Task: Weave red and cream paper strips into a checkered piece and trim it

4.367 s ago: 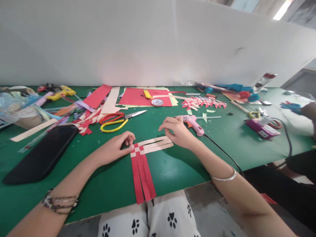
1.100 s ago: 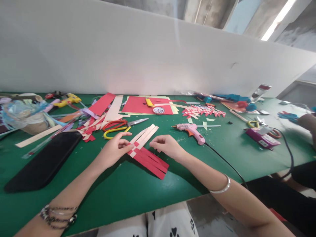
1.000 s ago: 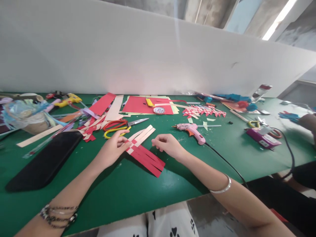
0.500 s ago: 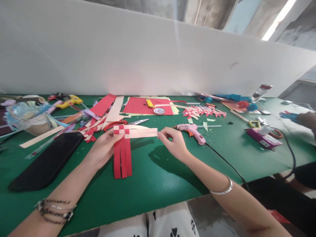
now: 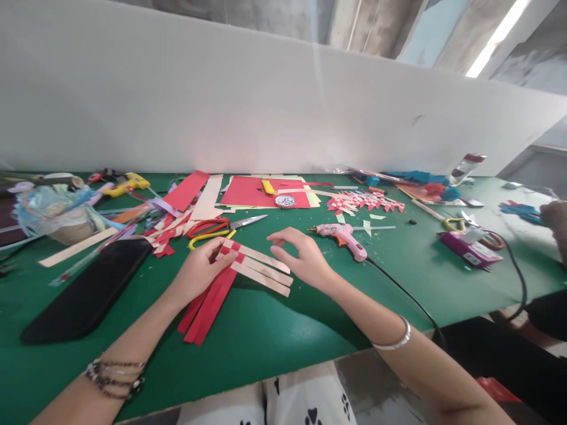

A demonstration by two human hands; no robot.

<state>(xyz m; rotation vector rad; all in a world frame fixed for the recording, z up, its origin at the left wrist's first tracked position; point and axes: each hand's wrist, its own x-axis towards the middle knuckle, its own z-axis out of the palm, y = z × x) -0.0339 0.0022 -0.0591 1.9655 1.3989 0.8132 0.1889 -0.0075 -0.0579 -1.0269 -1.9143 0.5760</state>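
A woven piece of red and cream paper strips point(image 5: 261, 268) is pinched at its checkered corner by my left hand point(image 5: 201, 268). Its cream strips fan out to the right, and its red strips slant down toward the front of the green table point(image 5: 283, 336). My right hand point(image 5: 301, 257) hovers just past the top cream strip with thumb and fingers apart, holding nothing. Scissors with red and yellow handles point(image 5: 221, 227) lie just behind my left hand. To the right of my right hand rests a pink glue gun point(image 5: 345, 236) with a stick in its back.
Red paper sheets point(image 5: 248, 192) with a round tin point(image 5: 284, 202) lie at the back. Finished-looking checkered paper pieces point(image 5: 363, 200) are behind the glue gun. A black flat case point(image 5: 88, 289) sits left. A purple power strip point(image 5: 469, 251) and another person's hand point(image 5: 553, 215) are at right.
My left hand has tilted the woven paper clockwise, so its cream strips now point down to the right. My right hand has let go of the cream strips and opened.
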